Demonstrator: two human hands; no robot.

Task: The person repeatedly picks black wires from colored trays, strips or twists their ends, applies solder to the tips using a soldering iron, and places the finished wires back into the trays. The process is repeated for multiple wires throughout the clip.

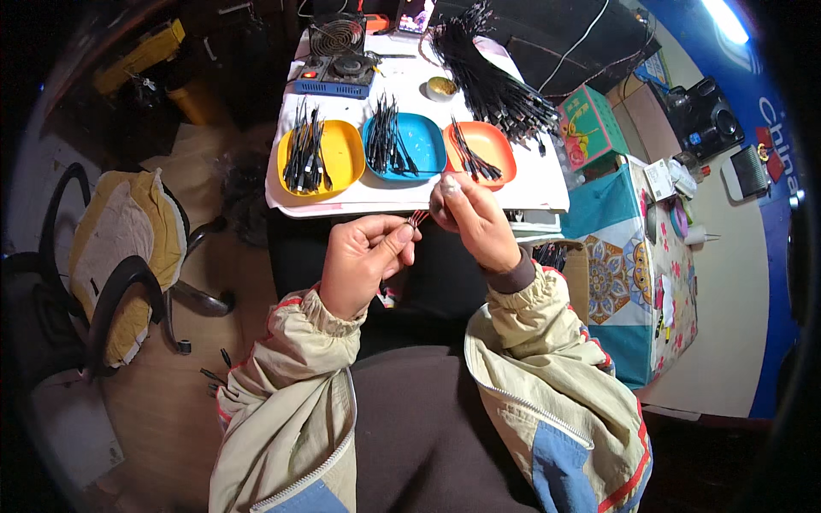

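Note:
In front of the table's near edge, my left hand (363,256) pinches a short black cable between thumb and fingers. Thin reddish wires (419,217) fan out of its end towards my right hand. My right hand (475,222) is closed, thumb pressed on the curled fingers, right beside the wire tips; what it grips is hidden. Beyond my hands stand a yellow tray (345,171), a blue tray (425,137) and an orange tray (496,141). Short black cables lie in each, with fewer in the orange one.
A large bundle of black cables (505,94) lies at the table's back right. Behind the trays are a small bowl (440,89) and a blue-based device (335,85) with a fan. A chair (128,248) stands left; a green box (590,128) and a cloth-covered surface (671,291) are right.

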